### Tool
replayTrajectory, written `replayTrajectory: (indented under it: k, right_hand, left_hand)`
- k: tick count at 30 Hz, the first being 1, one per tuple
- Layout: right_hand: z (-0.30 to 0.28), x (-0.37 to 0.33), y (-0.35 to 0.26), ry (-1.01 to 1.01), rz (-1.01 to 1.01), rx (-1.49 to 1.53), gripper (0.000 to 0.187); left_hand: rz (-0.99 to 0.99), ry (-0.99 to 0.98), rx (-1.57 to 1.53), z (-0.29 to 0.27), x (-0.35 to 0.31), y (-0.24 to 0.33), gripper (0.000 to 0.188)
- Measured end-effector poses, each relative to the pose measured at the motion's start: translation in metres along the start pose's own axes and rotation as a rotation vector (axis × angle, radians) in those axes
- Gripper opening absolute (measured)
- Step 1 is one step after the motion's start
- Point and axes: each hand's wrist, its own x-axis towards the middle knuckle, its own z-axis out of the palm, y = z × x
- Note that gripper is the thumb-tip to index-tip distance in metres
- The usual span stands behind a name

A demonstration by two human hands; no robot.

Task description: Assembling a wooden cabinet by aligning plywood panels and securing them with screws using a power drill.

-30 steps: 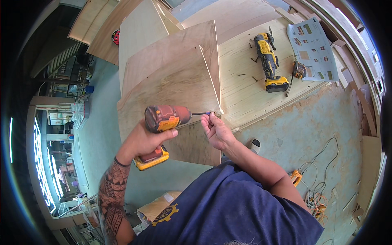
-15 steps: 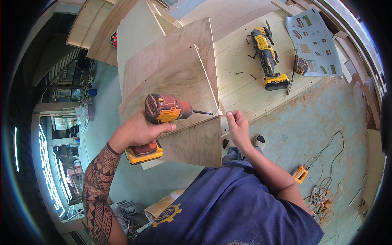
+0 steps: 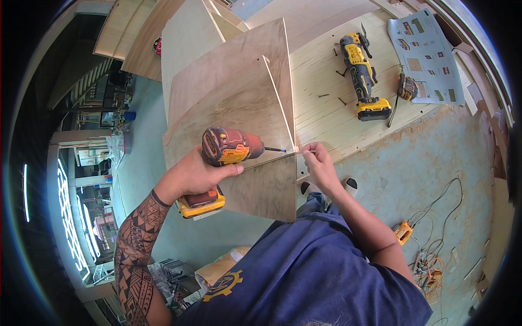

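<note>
My left hand (image 3: 202,173) is wrapped round the grip of a red and yellow cordless driver (image 3: 231,148). Its long bit (image 3: 274,149) points right, the tip close to the near corner of an upright plywood panel (image 3: 234,108). At that corner, the thumb and forefinger of my right hand (image 3: 322,167) pinch together beside a small pale bit of wood (image 3: 297,149). Whatever lies between those fingertips is too small to make out. Below the driver, a darker plywood piece (image 3: 263,187) hangs under the panel's edge.
On the pale wooden surface (image 3: 321,130) at right lie a yellow and black oscillating tool (image 3: 361,76), several screws (image 3: 342,101), a tape measure (image 3: 407,87) and a printed sheet (image 3: 427,60). Cords (image 3: 432,266) and a yellow charger (image 3: 403,232) rest on the floor at right.
The whole view has shifted slightly, carrying the scene a little to the right. My right fingertips have shifted slightly at the panel's corner. The driver stays in my left hand, its bit still near that corner.
</note>
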Motion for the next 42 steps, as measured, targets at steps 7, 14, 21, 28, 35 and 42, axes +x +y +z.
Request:
replayTrajectory:
  k: [7, 14, 21, 28, 35, 42]
  right_hand:
    - [-0.009, -0.015, -0.022, -0.055, 0.203, 0.293, 0.016]
    - [0.021, -0.034, -0.034, 0.02, -0.02, 0.373, 0.017]
    - [0.119, -0.041, -0.029, -0.192, 0.12, 0.733, 0.016]
    - [0.245, -0.047, 0.042, -0.137, 0.284, 0.691, 0.013]
    - [0.349, -0.038, 0.096, -0.252, 0.497, 0.628, 0.007]
    - [0.386, -0.025, 0.125, -0.21, 0.515, 0.711, 0.014]
  left_hand:
    - [-0.131, -0.035, -0.039, 0.003, -0.003, -0.006, 0.038]
    - [0.127, 0.145, -0.202, 0.021, -0.045, -0.066, 0.037]
    - [0.19, 0.199, -0.739, 0.058, -0.107, -0.186, 0.03]
    - [0.274, 0.33, -0.891, 0.11, -0.141, -0.361, 0.028]
    - [0.235, 0.451, -0.936, 0.103, -0.168, -0.469, 0.027]
    - [0.138, 0.421, -0.92, 0.075, -0.162, -0.489, 0.031]
